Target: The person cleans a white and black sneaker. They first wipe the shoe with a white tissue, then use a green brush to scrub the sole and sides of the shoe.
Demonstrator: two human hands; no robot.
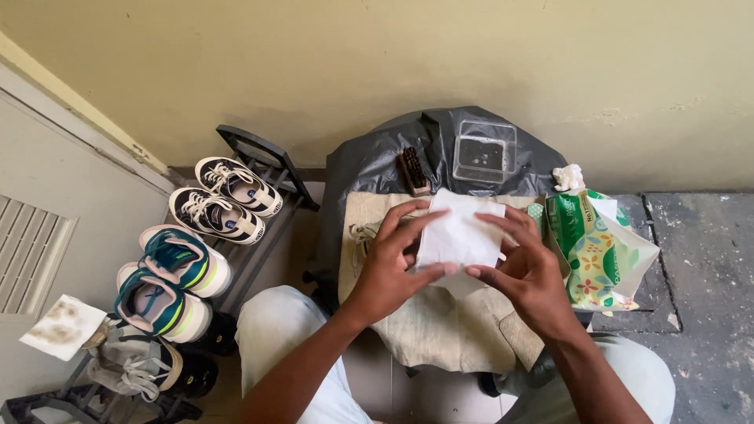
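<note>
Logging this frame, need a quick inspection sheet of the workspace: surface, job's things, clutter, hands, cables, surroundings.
Surface: small table under grey plastic sheet, beige cloth on top.
Job's things: white tissue held over the cloth.
Clutter: brush, clear plastic container, crumpled tissue wad, green floral tissue pack.
Hands: left hand and right hand both grip the tissue.
Cables: nothing seen.
Surroundings: shoe rack with sneakers at left, yellowish wall, concrete floor.

Along the stool's far edge a brush and clear box block; tissue pack crowds its right edge; left edge open.
</note>
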